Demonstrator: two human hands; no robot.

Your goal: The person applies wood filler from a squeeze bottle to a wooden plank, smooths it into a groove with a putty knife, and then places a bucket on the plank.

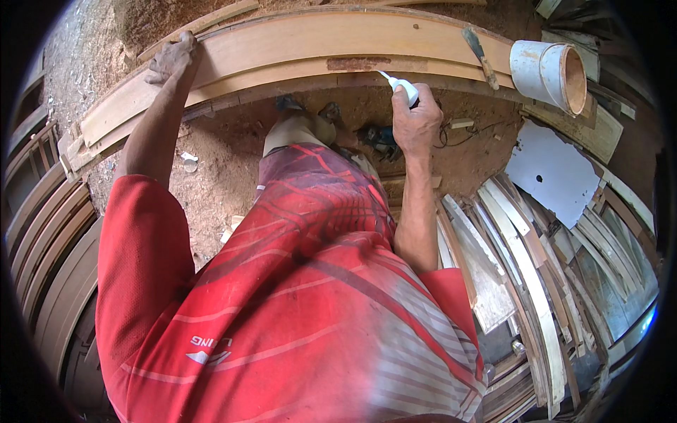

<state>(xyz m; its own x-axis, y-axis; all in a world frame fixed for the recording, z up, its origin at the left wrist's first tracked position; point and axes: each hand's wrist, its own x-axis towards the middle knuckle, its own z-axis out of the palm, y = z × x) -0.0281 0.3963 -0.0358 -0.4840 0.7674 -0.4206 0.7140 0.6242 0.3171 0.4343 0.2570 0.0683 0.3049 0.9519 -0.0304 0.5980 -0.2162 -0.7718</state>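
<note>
A long, pale wooden board (303, 42) spans the bench in front of me, with a lower step along its near edge. Over its left part, my left hand (171, 59) is closed on the far edge, fingers curled. My right hand (417, 116) grips a small white squeeze bottle (403, 90) with a thin nozzle. That nozzle tip points at a dark reddish-brown patch (358, 63) on the board, very close to it; whether they touch, I cannot tell. Farther right, a flat-bladed scraper (481, 58) lies across the wood.
A whitish round tub (539, 74) lies on its side at the board's right end. Below the bench, a blue power tool (381, 139) with a cord rests on the dusty ground. Wooden strips (525, 275) pile up at right beside a white sheet (553, 169); curved boards (53, 240) stand at left.
</note>
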